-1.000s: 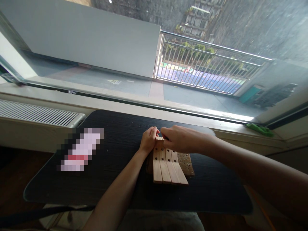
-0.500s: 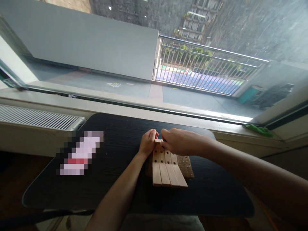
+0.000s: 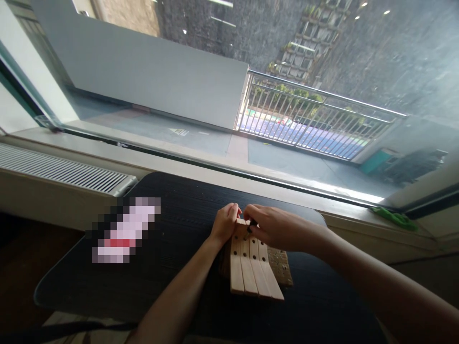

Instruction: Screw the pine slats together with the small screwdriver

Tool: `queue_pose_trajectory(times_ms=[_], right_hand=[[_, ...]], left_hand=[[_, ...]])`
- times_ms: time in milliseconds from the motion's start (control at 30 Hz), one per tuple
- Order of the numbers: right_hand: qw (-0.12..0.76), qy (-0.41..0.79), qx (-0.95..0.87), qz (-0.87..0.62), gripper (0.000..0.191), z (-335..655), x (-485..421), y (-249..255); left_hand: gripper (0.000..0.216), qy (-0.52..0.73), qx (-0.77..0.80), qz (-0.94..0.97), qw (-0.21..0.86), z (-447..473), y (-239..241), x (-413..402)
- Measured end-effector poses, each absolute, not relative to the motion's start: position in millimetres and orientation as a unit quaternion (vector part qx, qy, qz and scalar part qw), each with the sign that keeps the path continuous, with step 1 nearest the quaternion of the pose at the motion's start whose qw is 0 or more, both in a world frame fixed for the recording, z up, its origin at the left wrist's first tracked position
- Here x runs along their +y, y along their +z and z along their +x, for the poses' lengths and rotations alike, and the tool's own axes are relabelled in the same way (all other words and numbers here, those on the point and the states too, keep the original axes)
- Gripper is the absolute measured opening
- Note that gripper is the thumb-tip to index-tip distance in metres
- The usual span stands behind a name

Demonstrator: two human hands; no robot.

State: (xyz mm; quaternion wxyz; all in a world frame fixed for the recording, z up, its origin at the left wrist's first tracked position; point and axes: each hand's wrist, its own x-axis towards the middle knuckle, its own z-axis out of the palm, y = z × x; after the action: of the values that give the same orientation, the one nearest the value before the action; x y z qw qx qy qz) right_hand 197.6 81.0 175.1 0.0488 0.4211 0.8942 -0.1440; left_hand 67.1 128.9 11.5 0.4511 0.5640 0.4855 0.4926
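Observation:
Several light wooden slats (image 3: 253,270) with round holes lie side by side on a dark table (image 3: 172,267), on top of a brown perforated board (image 3: 280,264). My left hand (image 3: 225,222) is curled against the far left end of the slats. My right hand (image 3: 274,227) is closed at the far end of the slats, pinching a small dark item that I cannot make out. Both hands meet at the top edge of the slats.
A blurred pink and white object (image 3: 124,230) lies on the table's left part. Behind the table run a window sill (image 3: 201,165), a radiator grille (image 3: 60,172) and a large window. A green item (image 3: 394,217) rests on the sill at the right.
The view has tilted up and shifted, so the table sits lower in the frame. Both hands stay at the far end of the slats with little movement.

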Motion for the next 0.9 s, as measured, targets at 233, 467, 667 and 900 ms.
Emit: queue_pose_trajectory(times_ms=[233, 467, 667, 900], right_hand=[[-0.087, -0.165, 0.881, 0.435, 0.008, 209, 85, 176], [-0.087, -0.198, 0.867, 0.45, 0.01, 208, 83, 159], [-0.097, -0.204, 0.865, 0.448, 0.011, 209, 87, 149], [-0.124, -0.192, 0.863, 0.45, 0.011, 210, 89, 147]], left_hand=[[0.035, 0.479, 0.493, 0.559, 0.463, 67, 14, 128], [0.033, 0.477, 0.495, 0.562, 0.461, 66, 16, 127], [0.033, 0.481, 0.492, 0.562, 0.459, 67, 15, 128], [0.033, 0.479, 0.494, 0.564, 0.456, 67, 13, 129]])
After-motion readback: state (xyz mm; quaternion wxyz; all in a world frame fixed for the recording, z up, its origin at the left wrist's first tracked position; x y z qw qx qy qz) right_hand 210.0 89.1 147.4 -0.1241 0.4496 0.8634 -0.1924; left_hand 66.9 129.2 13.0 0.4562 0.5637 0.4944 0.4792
